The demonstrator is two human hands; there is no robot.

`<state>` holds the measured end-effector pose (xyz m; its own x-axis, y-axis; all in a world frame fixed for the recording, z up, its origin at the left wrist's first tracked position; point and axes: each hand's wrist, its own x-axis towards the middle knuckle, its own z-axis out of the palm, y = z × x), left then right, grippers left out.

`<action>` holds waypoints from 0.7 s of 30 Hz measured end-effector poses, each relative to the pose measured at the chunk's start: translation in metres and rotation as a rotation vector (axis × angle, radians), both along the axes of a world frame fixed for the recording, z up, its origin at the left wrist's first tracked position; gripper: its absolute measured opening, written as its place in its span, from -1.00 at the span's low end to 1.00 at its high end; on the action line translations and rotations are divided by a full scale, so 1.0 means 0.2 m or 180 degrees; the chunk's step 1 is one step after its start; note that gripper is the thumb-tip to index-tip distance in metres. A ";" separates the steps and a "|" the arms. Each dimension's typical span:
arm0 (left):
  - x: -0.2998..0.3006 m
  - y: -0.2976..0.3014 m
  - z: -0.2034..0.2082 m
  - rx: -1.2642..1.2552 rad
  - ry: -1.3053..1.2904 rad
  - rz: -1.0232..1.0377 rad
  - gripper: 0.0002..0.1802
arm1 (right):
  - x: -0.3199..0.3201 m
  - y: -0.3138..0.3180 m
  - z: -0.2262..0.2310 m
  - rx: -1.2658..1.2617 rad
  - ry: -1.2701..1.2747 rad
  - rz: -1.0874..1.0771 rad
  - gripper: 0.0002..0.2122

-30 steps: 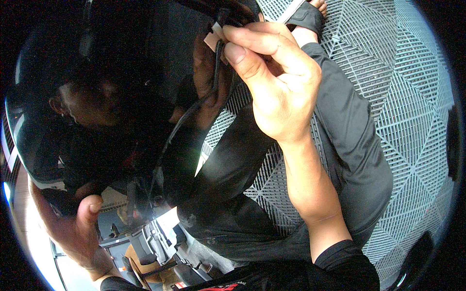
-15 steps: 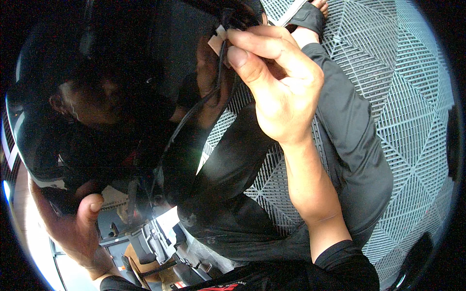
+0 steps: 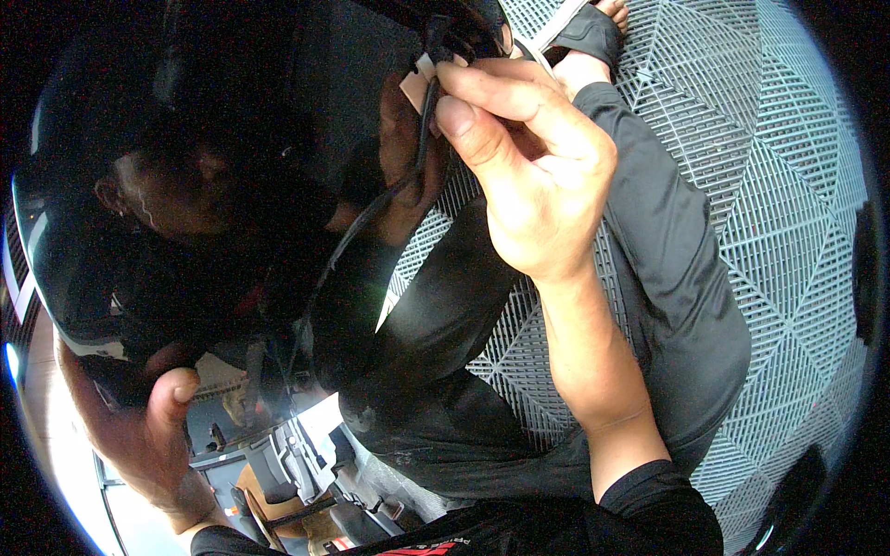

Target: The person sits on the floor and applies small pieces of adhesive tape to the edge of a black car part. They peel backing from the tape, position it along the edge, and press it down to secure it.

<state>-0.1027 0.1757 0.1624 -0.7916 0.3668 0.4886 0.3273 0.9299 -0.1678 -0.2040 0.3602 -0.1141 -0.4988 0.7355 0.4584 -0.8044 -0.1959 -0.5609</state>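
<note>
A large glossy black panel [image 3: 232, 278] fills the left of the view, mirroring hands and clothing. My left hand [image 3: 158, 445] grips its lower left edge, thumb resting on the shiny face and the other fingers hidden. Along the panel's right side runs a thin black cable [image 3: 357, 218]. At its upper end my right hand [image 3: 542, 167] is closed in a pinch, thumb and forefinger against the cable. A small whitish tab [image 3: 417, 83] sits beside the fingertips. Just above them is a dark fitting [image 3: 445, 37], too dim to make out.
My bent leg in dark trousers [image 3: 677, 259] lies right of my forearm, with a dark sandal [image 3: 593, 42] on the foot. Grey slatted floor tiles [image 3: 788, 241] spread beneath. Low down, a cluttered patch with grey and brown parts [image 3: 287, 491] shows beside my left wrist.
The right hand's fingertips have shifted slightly downward, and the cable's upper part and the whitish tab have moved a little. The left hand stays in place on the panel.
</note>
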 end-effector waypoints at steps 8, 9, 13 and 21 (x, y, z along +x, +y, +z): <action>0.01 0.00 0.01 -0.0012 -0.0059 0.0052 0.29 | 0.00 -0.01 0.00 -0.0015 0.0021 -0.0035 -0.85; 0.01 0.01 0.02 -0.0075 -0.0051 0.0070 0.29 | 0.01 -0.01 0.00 -0.0008 0.0010 -0.0050 -0.85; 0.00 0.00 0.01 0.0004 -0.0061 0.0005 0.30 | 0.02 -0.03 0.01 -0.0132 0.0010 -0.0022 -0.85; -0.01 -0.01 0.01 -0.0033 -0.0072 -0.0011 0.31 | 0.03 -0.04 0.00 -0.0200 0.0090 0.0100 -0.84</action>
<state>-0.1041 0.1745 0.1647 -0.8011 0.3746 0.4668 0.3344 0.9270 -0.1700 -0.1987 0.3524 -0.1135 -0.5095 0.7475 0.4261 -0.8127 -0.2554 -0.5238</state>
